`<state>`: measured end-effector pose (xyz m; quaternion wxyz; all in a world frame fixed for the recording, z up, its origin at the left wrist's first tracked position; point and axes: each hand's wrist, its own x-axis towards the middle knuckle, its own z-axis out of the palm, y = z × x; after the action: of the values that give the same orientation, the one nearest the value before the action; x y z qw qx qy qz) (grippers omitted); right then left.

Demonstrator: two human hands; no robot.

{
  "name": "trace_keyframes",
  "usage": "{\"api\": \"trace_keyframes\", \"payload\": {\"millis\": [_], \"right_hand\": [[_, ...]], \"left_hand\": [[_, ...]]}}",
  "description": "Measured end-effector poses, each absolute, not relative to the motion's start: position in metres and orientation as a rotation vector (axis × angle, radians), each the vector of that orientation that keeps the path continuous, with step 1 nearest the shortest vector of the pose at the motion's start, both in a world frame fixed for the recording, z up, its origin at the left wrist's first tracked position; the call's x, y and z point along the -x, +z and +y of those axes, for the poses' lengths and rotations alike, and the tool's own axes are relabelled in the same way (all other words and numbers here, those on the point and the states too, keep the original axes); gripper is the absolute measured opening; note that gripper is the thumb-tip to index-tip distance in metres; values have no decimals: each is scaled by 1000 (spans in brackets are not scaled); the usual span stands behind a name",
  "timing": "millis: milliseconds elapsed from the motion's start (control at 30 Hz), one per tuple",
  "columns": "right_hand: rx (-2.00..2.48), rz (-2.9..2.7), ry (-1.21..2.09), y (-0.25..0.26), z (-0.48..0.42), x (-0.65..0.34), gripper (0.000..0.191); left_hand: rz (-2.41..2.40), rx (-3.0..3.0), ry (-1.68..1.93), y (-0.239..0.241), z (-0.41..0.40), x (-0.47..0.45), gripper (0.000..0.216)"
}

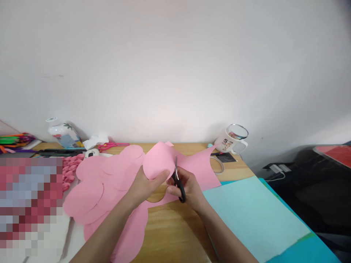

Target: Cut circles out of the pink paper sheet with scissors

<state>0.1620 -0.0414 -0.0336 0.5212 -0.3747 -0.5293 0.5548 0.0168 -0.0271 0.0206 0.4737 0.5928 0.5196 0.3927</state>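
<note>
Wooden tabletop (pixel 170 226) fills the near part of the view, with both bare forearms reaching in from the bottom edge. To the right of them a light blue sheet (pixel 255 215) lies flat on a darker blue one.

At the middle of the table, the left hand (pixel 142 188) is closed on the pink paper (pixel 157 160). Its thumb is pressed on top and its fingers are underneath, pinching a rounded flap that stands up off the table. Just beside it, the right hand (pixel 189 188) grips the scissors (pixel 178 182), its fingers through the black handle loops. The blades point up and away, drawn narrow and nearly together, with their edge in the pink paper right next to the left thumb. The rest of that sheet lies on the wood beneath both hands.

Left of the hands, a pile of pink paper circles (pixel 87 193) overlaps across the table.

Farther back, a white mug (pixel 231 140) lies tipped on its side at the right. Pink-handled scissors (pixel 111 146) and a plastic bottle (pixel 63 135) sit at the left, against the plain white wall (pixel 175 65).
</note>
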Motion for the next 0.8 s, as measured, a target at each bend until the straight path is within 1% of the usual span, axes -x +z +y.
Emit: {"api": "trace_keyframes", "payload": {"millis": [100, 300, 567, 700, 800], "right_hand": [[888, -1281, 1329, -34, -41, -163, 33], [910, -1288, 1334, -31, -42, -162, 32], [924, -1301, 1313, -28, -43, -161, 30], [925, -1329, 1300, -29, -42, -160, 31], [957, -1338, 1287, -30, -42, -160, 34]], "left_hand": [[1288, -1427, 1012, 21, -27, -17, 34], [1256, -1485, 903, 25, -25, -13, 35], [1218, -1499, 873, 27, -24, -10, 36], [1184, -1502, 867, 28, -22, -8, 40], [1181, -1502, 861, 29, -23, -8, 38]]}}
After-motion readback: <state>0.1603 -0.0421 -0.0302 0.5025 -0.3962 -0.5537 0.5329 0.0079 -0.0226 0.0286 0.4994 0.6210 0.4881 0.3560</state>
